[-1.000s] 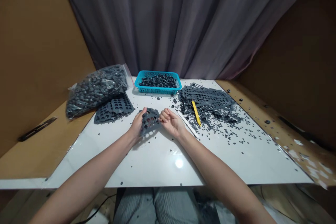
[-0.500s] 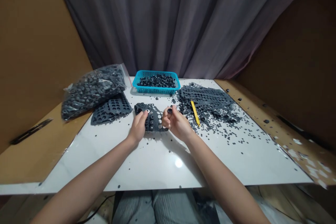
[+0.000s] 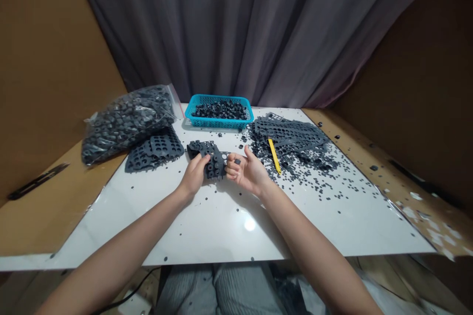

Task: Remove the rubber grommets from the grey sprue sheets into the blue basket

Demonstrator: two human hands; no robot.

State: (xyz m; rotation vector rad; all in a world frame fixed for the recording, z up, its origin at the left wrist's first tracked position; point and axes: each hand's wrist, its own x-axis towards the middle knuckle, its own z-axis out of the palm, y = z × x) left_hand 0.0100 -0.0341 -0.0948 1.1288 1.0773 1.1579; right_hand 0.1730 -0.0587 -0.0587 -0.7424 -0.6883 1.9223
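Observation:
My left hand (image 3: 195,172) is closed on a dark grey rubber sheet (image 3: 213,170), thumb on top. Rows of round cup-like pieces fill the sheet's near part, and open holes show along its right side. At the sheet's right edge is my right hand (image 3: 246,172), palm turned up, with curled fingers and a raised thumb. A small black rubber piece (image 3: 237,161) lies against those curled fingers. Whether the fingertips also grip the sheet's edge, I cannot tell.
A blue basket (image 3: 219,124) of small black pieces stands behind. Left are a full clear plastic bag (image 3: 129,120) and more sheets (image 3: 157,150). Right lie perforated sheets (image 3: 288,133), a yellow tool (image 3: 274,156) and scattered black discs (image 3: 325,182). Cardboard walls (image 3: 48,74) flank the table.
My right thumb has lifted off the small black piece, which now lies on the fingers. More of the sheet's right side is covered by that hand. The view has shifted slightly.

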